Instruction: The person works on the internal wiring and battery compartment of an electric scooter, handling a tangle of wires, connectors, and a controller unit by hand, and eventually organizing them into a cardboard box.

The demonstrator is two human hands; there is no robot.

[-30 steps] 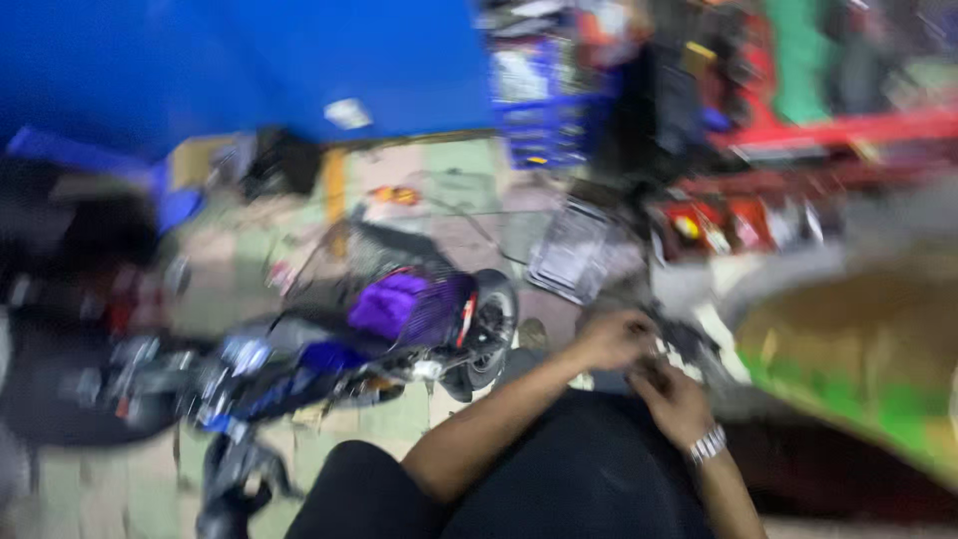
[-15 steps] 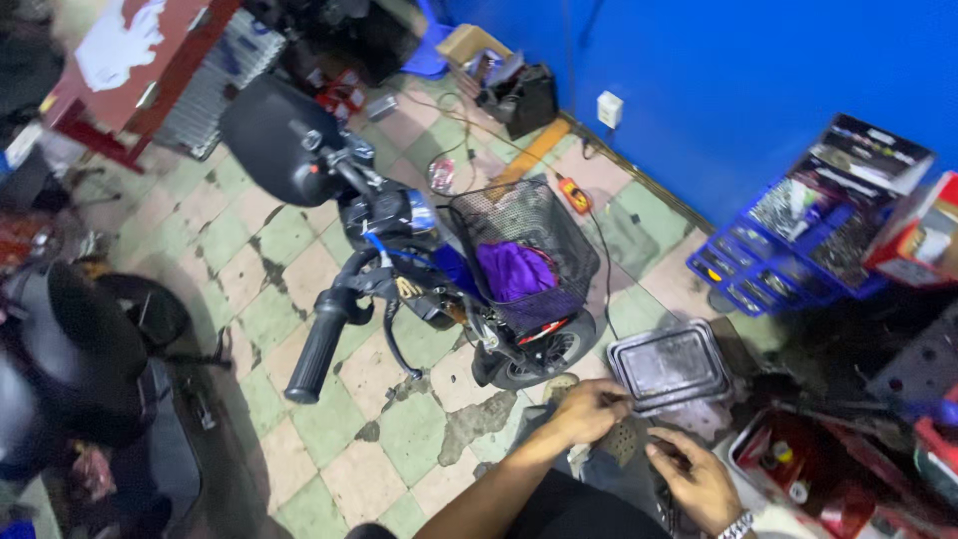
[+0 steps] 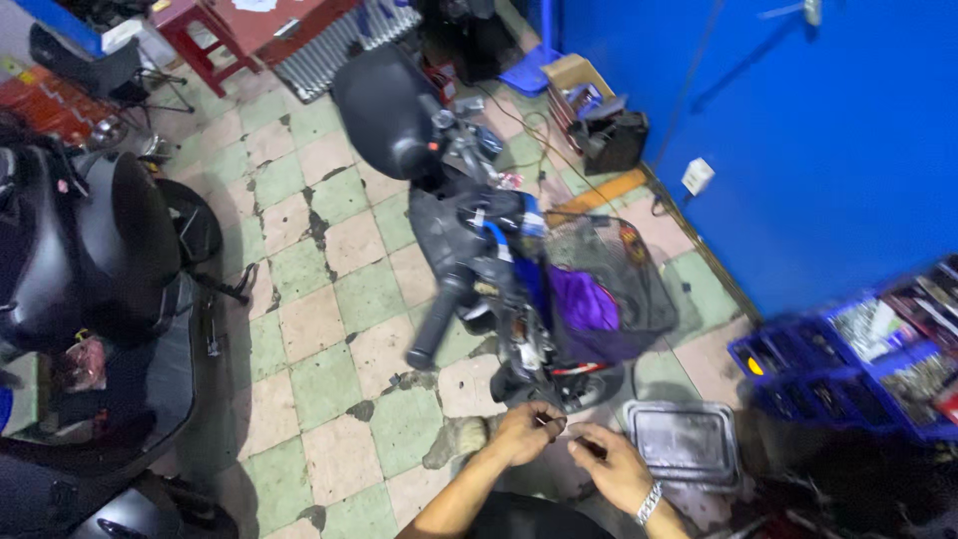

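My left hand (image 3: 526, 431) and my right hand (image 3: 611, 465) meet low in the head view, just above my lap. The fingers of each pinch a small dark part; what it is cannot be made out. A metal watch sits on my right wrist. Right in front of my hands stands a blue and black scooter (image 3: 499, 260) with a wire front basket (image 3: 609, 289) that holds a purple cloth (image 3: 582, 299). A grey metal tray (image 3: 687, 442) lies on the floor beside my right hand.
A black scooter (image 3: 90, 299) stands at the left. The floor is worn green and cream tiles (image 3: 329, 329). A blue wall (image 3: 798, 130) runs along the right, with blue crates (image 3: 848, 364) of parts below it. A red stool (image 3: 200, 30) and a box of tools (image 3: 594, 110) stand at the back.
The view has swung round and steadied; the blue scooter now sits centre frame. My hands stay together near my lap, working the small part.
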